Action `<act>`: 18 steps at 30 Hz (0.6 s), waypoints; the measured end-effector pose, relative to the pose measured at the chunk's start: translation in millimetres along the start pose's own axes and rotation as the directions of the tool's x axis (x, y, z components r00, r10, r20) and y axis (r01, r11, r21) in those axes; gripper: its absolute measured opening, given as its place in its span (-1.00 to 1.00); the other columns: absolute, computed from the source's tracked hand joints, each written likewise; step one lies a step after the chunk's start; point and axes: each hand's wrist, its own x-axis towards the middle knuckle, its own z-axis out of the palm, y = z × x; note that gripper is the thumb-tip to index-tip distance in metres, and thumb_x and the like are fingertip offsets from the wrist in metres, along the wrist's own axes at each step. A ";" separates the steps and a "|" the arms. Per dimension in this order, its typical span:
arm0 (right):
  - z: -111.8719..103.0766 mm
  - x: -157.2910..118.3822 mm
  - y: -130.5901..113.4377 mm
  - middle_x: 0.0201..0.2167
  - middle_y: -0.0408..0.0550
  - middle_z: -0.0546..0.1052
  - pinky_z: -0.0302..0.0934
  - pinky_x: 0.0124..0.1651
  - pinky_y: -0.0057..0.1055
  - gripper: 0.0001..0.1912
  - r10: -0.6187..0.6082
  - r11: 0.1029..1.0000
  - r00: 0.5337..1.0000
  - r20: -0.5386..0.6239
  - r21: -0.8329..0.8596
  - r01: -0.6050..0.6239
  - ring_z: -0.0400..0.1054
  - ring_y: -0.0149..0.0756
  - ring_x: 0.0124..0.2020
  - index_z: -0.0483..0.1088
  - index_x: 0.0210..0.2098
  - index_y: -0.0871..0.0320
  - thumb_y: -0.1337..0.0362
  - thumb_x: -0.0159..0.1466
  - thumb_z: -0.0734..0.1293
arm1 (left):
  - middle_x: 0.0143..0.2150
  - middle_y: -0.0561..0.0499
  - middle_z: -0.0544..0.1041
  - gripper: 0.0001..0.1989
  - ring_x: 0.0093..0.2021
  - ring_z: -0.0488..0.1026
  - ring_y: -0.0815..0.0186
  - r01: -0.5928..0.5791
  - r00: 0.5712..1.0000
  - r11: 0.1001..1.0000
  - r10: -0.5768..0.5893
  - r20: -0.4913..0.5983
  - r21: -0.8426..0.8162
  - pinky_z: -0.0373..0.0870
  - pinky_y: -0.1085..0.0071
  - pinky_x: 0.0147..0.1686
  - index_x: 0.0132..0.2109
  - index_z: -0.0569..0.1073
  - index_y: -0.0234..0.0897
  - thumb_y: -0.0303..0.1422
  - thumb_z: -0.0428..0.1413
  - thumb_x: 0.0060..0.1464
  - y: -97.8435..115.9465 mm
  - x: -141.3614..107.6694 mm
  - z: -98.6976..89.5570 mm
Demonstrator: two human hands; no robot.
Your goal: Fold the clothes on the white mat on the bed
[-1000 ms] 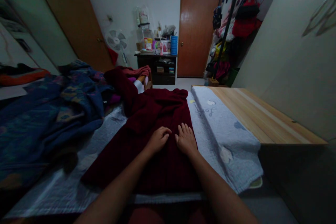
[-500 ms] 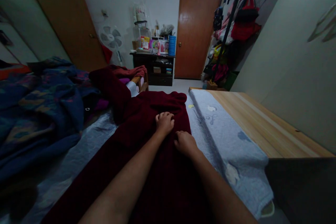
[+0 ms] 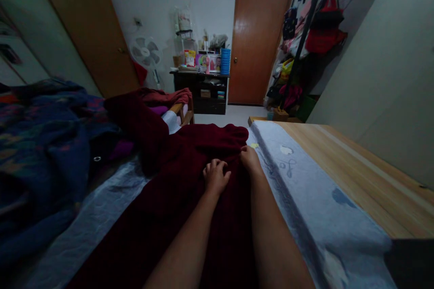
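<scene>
A long dark red garment (image 3: 179, 194) lies spread over the bed, with one part that looks like a sleeve (image 3: 139, 126) reaching out to the left. On its middle rests my left hand (image 3: 217, 176), fingers slightly curled and apart, palm down on the cloth. Farther forward, at the garment's right edge, my right hand (image 3: 250, 159) has its fingers closed on the cloth; the fingertips are partly hidden. Beneath the garment shows a light grey-blue patterned bed sheet (image 3: 305, 189).
A heap of blue flowered cloth (image 3: 50, 153) lies to the left. Bare wooden board (image 3: 346, 153) runs along the right side by the wall. Past the bed's far end are a dark cabinet (image 3: 200, 106), a fan (image 3: 146, 52), a door (image 3: 251, 45) and hanging bags (image 3: 323, 31).
My right hand has moved forward to the garment's right edge and closed on the cloth there. The left hand sits slightly lower in view, still on the garment. The view has shifted a little.
</scene>
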 end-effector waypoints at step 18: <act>61.1 13.4 9.0 0.10 0.14 0.44 0.07 0.20 -0.25 -0.42 -0.003 1.000 0.987 -0.158 0.013 0.005 0.27 -0.06 0.14 0.34 0.17 0.25 0.46 0.17 0.09 | 0.33 -0.13 0.22 -0.52 0.36 -0.02 -0.15 0.086 0.965 0.942 0.002 -0.261 0.325 -0.18 -0.20 0.27 0.15 0.35 -0.14 -0.27 0.16 0.05 -6.5 26.0 -70.4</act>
